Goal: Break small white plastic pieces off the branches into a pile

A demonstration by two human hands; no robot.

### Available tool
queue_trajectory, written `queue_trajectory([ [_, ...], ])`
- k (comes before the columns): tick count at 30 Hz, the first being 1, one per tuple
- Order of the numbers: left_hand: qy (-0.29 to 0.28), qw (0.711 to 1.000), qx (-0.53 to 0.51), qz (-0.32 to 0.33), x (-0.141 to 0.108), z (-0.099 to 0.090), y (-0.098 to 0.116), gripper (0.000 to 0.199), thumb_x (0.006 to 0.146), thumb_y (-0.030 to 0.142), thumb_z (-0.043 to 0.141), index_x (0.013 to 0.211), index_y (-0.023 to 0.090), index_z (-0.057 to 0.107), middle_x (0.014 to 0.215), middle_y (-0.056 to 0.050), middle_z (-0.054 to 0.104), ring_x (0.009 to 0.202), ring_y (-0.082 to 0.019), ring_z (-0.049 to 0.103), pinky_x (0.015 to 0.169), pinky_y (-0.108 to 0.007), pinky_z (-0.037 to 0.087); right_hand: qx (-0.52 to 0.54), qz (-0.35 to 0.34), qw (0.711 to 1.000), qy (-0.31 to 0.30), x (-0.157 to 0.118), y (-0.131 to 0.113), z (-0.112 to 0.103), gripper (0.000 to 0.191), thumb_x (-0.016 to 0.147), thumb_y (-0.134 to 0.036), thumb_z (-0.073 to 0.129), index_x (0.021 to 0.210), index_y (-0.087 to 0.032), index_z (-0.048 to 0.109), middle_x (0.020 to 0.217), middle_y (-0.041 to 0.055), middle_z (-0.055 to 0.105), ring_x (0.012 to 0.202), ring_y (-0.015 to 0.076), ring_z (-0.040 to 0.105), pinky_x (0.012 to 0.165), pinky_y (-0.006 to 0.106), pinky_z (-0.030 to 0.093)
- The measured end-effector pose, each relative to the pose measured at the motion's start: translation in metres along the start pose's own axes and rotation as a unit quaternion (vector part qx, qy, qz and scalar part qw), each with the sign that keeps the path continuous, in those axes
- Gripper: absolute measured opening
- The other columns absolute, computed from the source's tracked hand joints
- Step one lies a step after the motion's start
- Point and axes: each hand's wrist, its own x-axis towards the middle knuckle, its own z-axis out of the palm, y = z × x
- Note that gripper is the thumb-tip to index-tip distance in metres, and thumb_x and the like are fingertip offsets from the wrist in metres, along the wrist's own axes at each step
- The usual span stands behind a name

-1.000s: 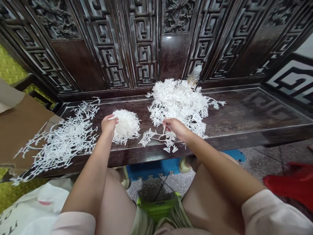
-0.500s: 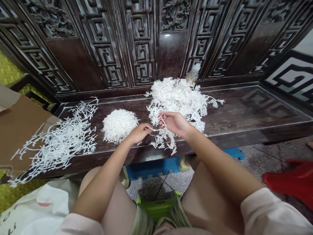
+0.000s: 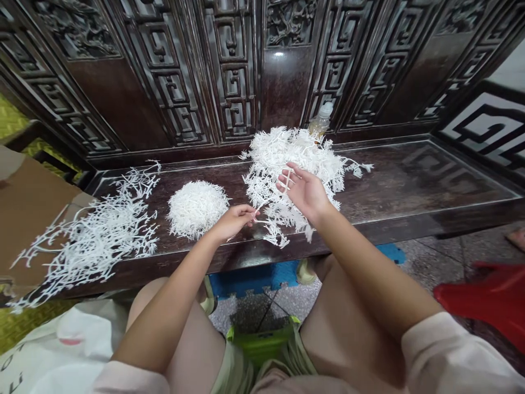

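Fingers of my left hand (image 3: 237,221) pinch a thin white branched piece (image 3: 274,230) at the bench's front edge. Palm up, my right hand (image 3: 303,191) is raised over the front of a large feathery white pile (image 3: 287,150), with a small white stem (image 3: 287,180) lying across its fingers. Left of my left hand sits a rounded mound of short white bits (image 3: 198,209). Farther left, a heap of bare white branching stems (image 3: 102,235) spreads over the bench and onto cardboard.
The dark wooden bench (image 3: 385,186) has a carved back. A capped bottle (image 3: 321,119) stands behind the large pile. Cardboard (image 3: 33,202) and a white bag (image 3: 69,345) are at the left, a red plastic object (image 3: 488,301) at the lower right.
My right hand has moved up and away from my left hand, its fingers more spread, with a small stem across them. My left hand still pinches a white branched piece.
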Motion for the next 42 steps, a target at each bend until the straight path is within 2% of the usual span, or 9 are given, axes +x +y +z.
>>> queue_trajectory([
  [9,0.159,0.984,-0.055,0.064,-0.013,-0.023,0.017,0.027,0.067,0.037,0.057,0.085,0.017,0.061,0.082,-0.003,0.061,0.068,-0.011,0.054,0.071,-0.028,0.042,-0.156,0.091,0.978,-0.108,-0.003,0.007,0.005,0.033,0.076,-0.044,0.047,0.097,-0.02,0.052,0.1,0.0062,0.056,0.084,0.0163,0.053,0.07,0.029,0.04],
  [14,0.178,0.973,-0.106,0.098,-0.016,-0.029,0.019,0.025,0.068,0.034,0.057,0.085,0.016,0.061,0.076,-0.002,0.059,0.067,-0.01,0.052,0.07,-0.026,0.042,-0.214,0.166,0.948,-0.17,-0.009,0.011,0.015,0.022,0.073,-0.039,0.053,0.079,-0.018,0.057,0.079,0.0048,0.058,0.069,0.0137,0.052,0.066,0.028,0.037],
  [19,0.175,0.973,-0.115,0.094,-0.016,-0.03,0.019,0.026,0.069,0.036,0.055,0.086,0.017,0.06,0.079,-0.003,0.059,0.068,-0.011,0.053,0.072,-0.029,0.042,-0.19,0.104,0.957,-0.191,-0.013,0.008,0.021,0.021,0.074,-0.037,0.052,0.068,-0.018,0.056,0.092,0.0036,0.059,0.084,0.0144,0.049,0.075,0.028,0.034],
  [23,0.267,0.954,0.095,0.097,-0.016,-0.025,0.019,0.03,0.073,0.033,0.049,0.097,0.018,0.056,0.089,-0.007,0.057,0.082,-0.018,0.053,0.077,-0.034,0.04,-0.174,0.083,0.968,-0.162,-0.011,0.007,0.018,0.027,0.077,-0.042,0.046,0.068,-0.018,0.052,0.089,0.0032,0.062,0.081,0.0145,0.05,0.074,0.029,0.034],
  [27,0.373,0.839,0.394,0.036,-0.018,-0.027,0.018,0.025,0.072,0.018,0.043,0.093,0.017,0.056,0.092,-0.01,0.055,0.092,-0.025,0.05,0.082,-0.039,0.034,-0.157,0.066,0.982,-0.079,-0.003,0.006,0.004,0.03,0.078,-0.046,0.04,0.07,-0.019,0.048,0.082,0.0029,0.063,0.078,0.0152,0.052,0.068,0.028,0.035],
  [30,0.259,0.847,0.461,-0.058,-0.017,-0.032,0.011,0.023,0.068,0.012,0.039,0.078,0.017,0.059,0.085,-0.008,0.059,0.084,-0.023,0.054,0.076,-0.036,0.038,-0.158,0.009,0.987,0.007,0.002,0.004,-0.006,0.034,0.078,-0.051,0.037,0.07,-0.019,0.047,0.079,0.0029,0.063,0.078,0.0155,0.054,0.068,0.028,0.037],
  [33,0.0,0.901,0.406,-0.15,-0.011,-0.03,-0.004,0.026,0.065,0.008,0.038,0.071,0.018,0.061,0.078,-0.004,0.063,0.073,-0.016,0.057,0.066,-0.026,0.041,-0.175,-0.08,0.978,0.08,0.003,0.004,-0.009,0.036,0.078,-0.052,0.036,0.07,-0.019,0.048,0.073,0.0023,0.063,0.075,0.0144,0.056,0.072,0.029,0.038],
  [35,-0.129,0.888,0.399,-0.186,-0.005,-0.023,-0.016,0.027,0.061,0.006,0.041,0.07,0.017,0.063,0.078,-0.003,0.066,0.072,-0.014,0.058,0.064,-0.022,0.041,-0.185,-0.114,0.971,0.097,0.002,0.005,-0.007,0.037,0.078,-0.053,0.036,0.069,-0.019,0.049,0.071,0.0023,0.062,0.074,0.0139,0.057,0.074,0.03,0.038],
  [42,-0.073,0.842,0.489,-0.215,0.013,-0.025,-0.039,0.025,0.058,0.007,0.046,0.073,0.011,0.065,0.091,-0.016,0.064,0.082,-0.024,0.058,0.069,-0.029,0.041,-0.207,-0.107,0.967,0.1,0.002,0.012,-0.004,0.042,0.078,-0.054,0.033,0.068,-0.018,0.051,0.067,0.0031,0.061,0.071,0.0143,0.057,0.078,0.032,0.038],
])
